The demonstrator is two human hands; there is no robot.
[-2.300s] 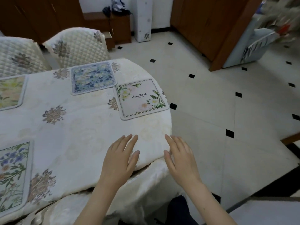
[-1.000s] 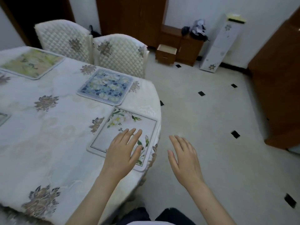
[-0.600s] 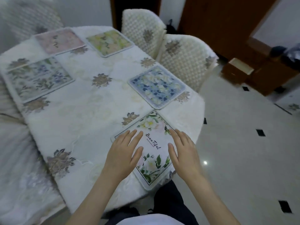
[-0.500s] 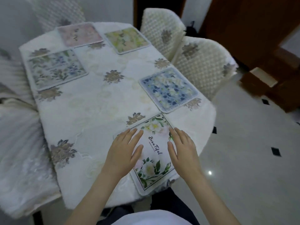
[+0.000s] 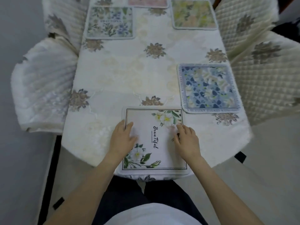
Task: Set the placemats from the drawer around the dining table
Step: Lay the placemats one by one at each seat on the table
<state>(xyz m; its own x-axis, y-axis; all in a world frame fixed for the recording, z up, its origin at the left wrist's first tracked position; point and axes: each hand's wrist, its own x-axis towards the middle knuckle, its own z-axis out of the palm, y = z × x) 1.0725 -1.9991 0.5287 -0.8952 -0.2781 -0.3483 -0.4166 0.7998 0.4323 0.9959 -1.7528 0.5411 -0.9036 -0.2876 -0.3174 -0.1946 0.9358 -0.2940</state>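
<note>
With my left hand (image 5: pixel 122 139) and right hand (image 5: pixel 186 140) flat, fingers relaxed, on the "Beautiful" placemat (image 5: pixel 154 140) at the dining table (image 5: pixel 123 75) end, I press evenly and square it to the edge.

Clothed dining table (image 5: pixel 123 75), five floral placemats: near (image 5: pixel 154 148), blue (image 5: pixel 209 88), three far

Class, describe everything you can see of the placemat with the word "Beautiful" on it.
The white placemat is a rounded-corner rectangle with a thin dark border line, white flowers with green leaves at two corners, and "Beautiful" in dark script. It looks like soft fabric. It lies flat at the table's near end, its near edge at the rim. The left hand and right hand rest on its two sides.
</note>
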